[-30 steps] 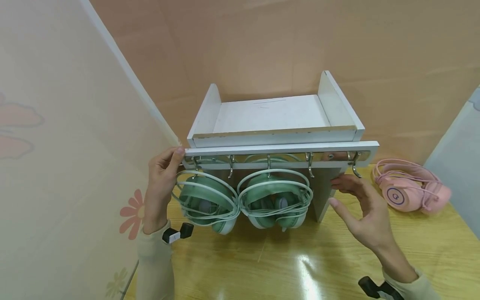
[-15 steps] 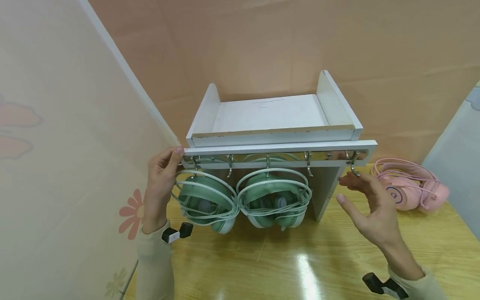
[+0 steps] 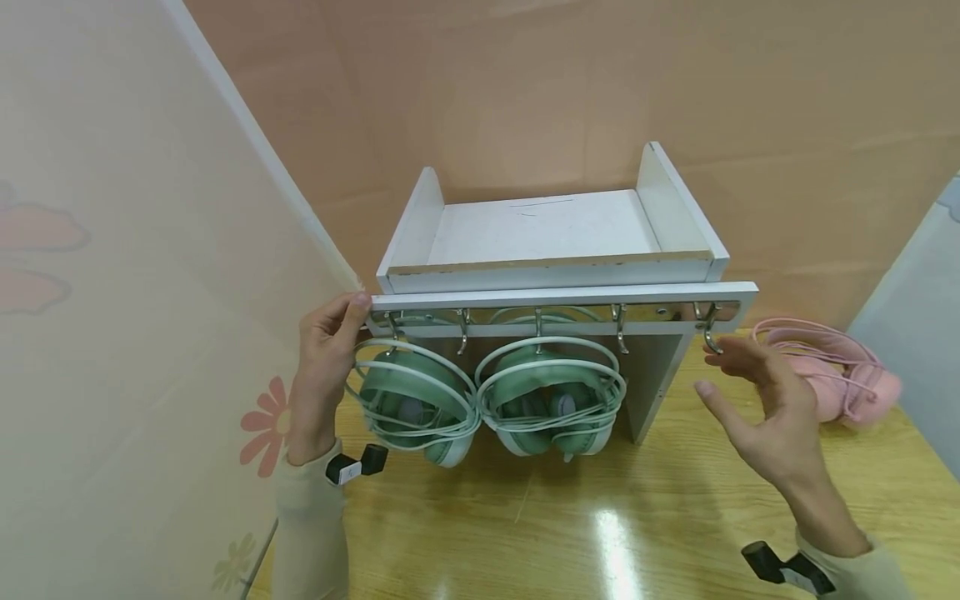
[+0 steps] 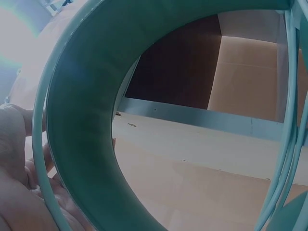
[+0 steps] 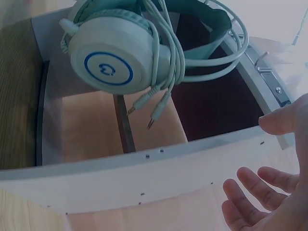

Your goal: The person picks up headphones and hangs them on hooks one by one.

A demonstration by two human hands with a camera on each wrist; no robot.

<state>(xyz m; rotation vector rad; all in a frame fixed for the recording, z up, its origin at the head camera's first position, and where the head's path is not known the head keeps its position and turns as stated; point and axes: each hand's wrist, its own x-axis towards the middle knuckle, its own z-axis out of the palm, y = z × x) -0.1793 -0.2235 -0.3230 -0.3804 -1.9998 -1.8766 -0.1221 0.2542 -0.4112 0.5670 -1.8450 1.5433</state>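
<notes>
A white rack (image 3: 540, 275) with a row of metal hooks along its front board stands on the table. Two green headphones hang from it: the left headphones (image 3: 416, 375) and the middle headphones (image 3: 551, 383), each with its cable wound round it. My left hand (image 3: 321, 367) pinches the left end of the hook board between thumb and fingers; in the left wrist view the green headband (image 4: 82, 120) covers part of that hand. Below the rightmost hook (image 3: 710, 329), my right hand (image 3: 780, 417) is spread with nothing in it. The right wrist view shows it beside the rack's side panel (image 5: 192, 163).
Pink headphones (image 3: 840, 375) lie on the wooden table (image 3: 562, 533) to the right, partly behind my right hand. A pale wall panel with flower prints (image 3: 266, 425) rises close on the left. A brown wall (image 3: 525, 83) stands behind the rack.
My right hand has moved right, away from the rack's side panel, and now overlaps part of the pink headphones in the head view. My left hand keeps its grip on the board's end.
</notes>
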